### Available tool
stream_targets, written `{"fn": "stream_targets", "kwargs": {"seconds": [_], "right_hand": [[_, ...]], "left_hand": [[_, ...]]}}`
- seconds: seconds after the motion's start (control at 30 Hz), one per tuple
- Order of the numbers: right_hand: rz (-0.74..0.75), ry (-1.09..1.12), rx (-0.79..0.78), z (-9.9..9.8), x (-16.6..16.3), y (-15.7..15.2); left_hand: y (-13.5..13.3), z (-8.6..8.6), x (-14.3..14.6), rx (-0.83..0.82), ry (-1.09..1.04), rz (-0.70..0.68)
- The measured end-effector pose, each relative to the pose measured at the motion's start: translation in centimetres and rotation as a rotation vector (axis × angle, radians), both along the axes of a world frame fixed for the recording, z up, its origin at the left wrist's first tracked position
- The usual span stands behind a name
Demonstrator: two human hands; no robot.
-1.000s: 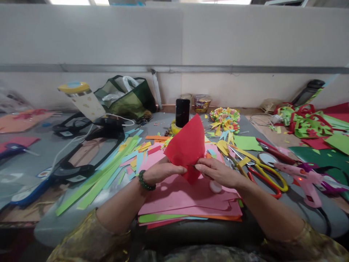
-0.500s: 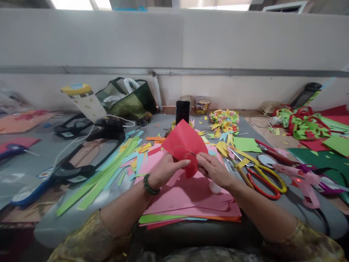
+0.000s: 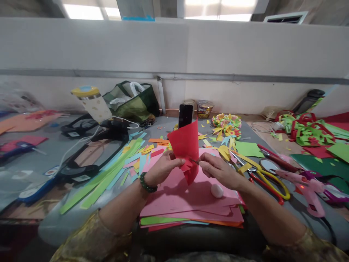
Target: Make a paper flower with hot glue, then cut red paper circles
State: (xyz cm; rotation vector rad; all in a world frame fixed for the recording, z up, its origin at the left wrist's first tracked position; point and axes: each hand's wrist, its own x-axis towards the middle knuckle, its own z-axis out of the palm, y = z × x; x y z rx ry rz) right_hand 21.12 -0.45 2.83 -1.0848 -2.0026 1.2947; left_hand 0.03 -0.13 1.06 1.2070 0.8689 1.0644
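Note:
A folded red paper sheet (image 3: 185,145) stands upright between both hands, above a stack of pink and coloured sheets (image 3: 191,203). My left hand (image 3: 160,169), with a green bead bracelet on its wrist, pinches the sheet's lower left edge, where the paper is crumpled. My right hand (image 3: 218,169) is closed round a thin, pencil-like stick whose tip touches the red paper. A small pink eraser-like lump (image 3: 217,190) lies on the pink stack under my right wrist.
Scissors with yellow and red handles (image 3: 268,180) and a pink glue gun (image 3: 305,183) lie to the right. Paper strips (image 3: 109,171) spread left. A phone (image 3: 185,115), paper flowers (image 3: 226,123), a green bag (image 3: 133,100) and a bottle (image 3: 91,102) stand behind.
The red sheet has turned more upright and narrower, and its lower edge is now crumpled at my left fingers. Both hands stayed on it; the view tilted up slightly.

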Motion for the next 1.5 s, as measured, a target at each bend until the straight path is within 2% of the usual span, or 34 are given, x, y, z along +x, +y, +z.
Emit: {"fn": "stream_targets", "kwargs": {"seconds": [0.13,0.33,0.5,0.63,0.8,0.93,1.07,1.27,1.5], "right_hand": [[-0.04,-0.025,-0.002,-0.1,-0.2,0.1],[-0.044,-0.025,0.026,0.0,-0.4,-0.3],[-0.042,0.015,-0.021,-0.7,-0.9,-0.4],[-0.078,0.102,-0.065,-1.5,-1.3,-0.3],[-0.15,0.19,-0.074,-2.0,-1.9,-0.1],[-0.204,0.222,-0.071,-2.2,-2.1,0.0],[-0.207,0.221,-0.079,-2.0,-2.1,0.0],[-0.212,0.229,-0.079,-1.8,-1.9,0.0],[-0.216,0.165,-0.065,-1.5,-1.5,-0.2]], "left_hand": [[-0.1,0.1,-0.2,-0.037,-0.041,-0.072],[0.1,0.3,0.0,-0.194,-0.127,-0.087],[-0.1,0.5,0.3,-0.242,-0.109,-0.1],[-0.2,0.4,0.6,-0.207,-0.061,-0.109],[-0.2,-0.5,1.0,-0.089,0.02,-0.022],[-0.3,-0.8,1.5,-0.096,-0.02,-0.011],[-0.3,-0.7,1.5,-0.084,-0.08,-0.02],[-0.1,-1.3,1.3,-0.049,-0.08,0.041],[-0.3,-0.3,1.1,-0.068,-0.022,0.011]]}}
